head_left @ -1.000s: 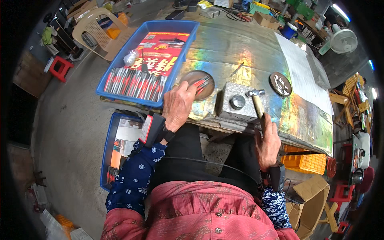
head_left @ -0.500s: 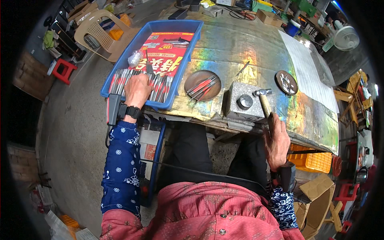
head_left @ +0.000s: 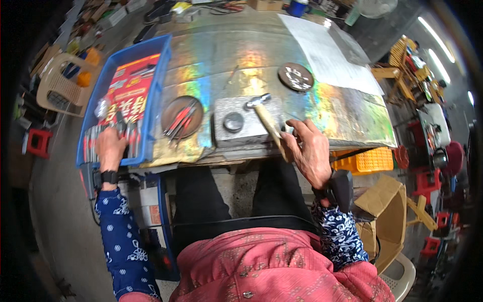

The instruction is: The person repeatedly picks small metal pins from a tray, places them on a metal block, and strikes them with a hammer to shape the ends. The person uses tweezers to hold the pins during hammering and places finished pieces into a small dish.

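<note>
Blue plastic tray point(head_left: 160, 80) at the left edge of the worktop point(head_left: 216, 60): left hand point(head_left: 109, 146) has shifted from the round brown dish point(head_left: 172, 109) to slim red-and-silver rods point(head_left: 133, 141), grip hidden; right hand point(head_left: 312, 153) is at a wooden-handled hammer point(head_left: 268, 123), hold unclear.

My table point(head_left: 211, 55) has a shiny, rainbow-streaked top. At its left I have a blue tray point(head_left: 158, 90); just right of that, near me, a round brown dish point(head_left: 172, 107). A grey block point(head_left: 244, 135) sits near the middle of my near edge. Farther off lie a thin dark rod point(head_left: 233, 74), blurred, and to the right a second brown dish point(head_left: 292, 71), then a white sheet point(head_left: 327, 55).
</note>
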Demonstrator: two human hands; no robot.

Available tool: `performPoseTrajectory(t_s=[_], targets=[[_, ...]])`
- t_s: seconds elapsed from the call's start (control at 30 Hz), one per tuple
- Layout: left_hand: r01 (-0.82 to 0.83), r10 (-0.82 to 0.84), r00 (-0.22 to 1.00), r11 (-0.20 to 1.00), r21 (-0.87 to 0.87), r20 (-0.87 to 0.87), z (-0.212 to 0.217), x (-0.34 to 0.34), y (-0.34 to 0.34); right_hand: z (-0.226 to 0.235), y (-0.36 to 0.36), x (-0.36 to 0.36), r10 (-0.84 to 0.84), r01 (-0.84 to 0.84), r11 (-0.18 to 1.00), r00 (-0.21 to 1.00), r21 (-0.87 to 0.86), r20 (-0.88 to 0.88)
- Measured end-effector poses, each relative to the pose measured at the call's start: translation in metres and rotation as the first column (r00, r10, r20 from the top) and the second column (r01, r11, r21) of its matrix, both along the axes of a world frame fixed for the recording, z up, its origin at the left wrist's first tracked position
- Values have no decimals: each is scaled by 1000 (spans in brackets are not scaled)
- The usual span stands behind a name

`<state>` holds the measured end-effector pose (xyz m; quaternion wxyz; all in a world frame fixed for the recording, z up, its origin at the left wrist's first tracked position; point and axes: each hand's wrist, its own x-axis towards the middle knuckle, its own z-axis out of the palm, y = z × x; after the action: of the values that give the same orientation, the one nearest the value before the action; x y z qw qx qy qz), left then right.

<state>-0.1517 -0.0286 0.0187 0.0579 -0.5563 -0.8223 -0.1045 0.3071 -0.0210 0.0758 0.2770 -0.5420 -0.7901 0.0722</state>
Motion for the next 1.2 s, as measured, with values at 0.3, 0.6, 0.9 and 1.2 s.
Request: performPoseTrajectory(t_s=[0.3, 0.6, 0.9, 1.2], targets=[[41, -38, 999, 984, 174, -20, -5, -4, 1, -25, 63, 61, -193, 209, 975, 963, -69, 190], [-46, -298, 723, 880, 473, 624, 22, 32, 2, -52, 124, 88, -205, 229, 972, 938, -56, 278], [87, -530, 326, 841, 534, 783, 58, 132, 9, -69, 145, 84, -219, 198, 975, 924, 99, 312], [84, -446, 73, 894, 440, 892, 48, 187, 18, -73, 171, 78, -148, 95, 988, 822, 124, 550]])
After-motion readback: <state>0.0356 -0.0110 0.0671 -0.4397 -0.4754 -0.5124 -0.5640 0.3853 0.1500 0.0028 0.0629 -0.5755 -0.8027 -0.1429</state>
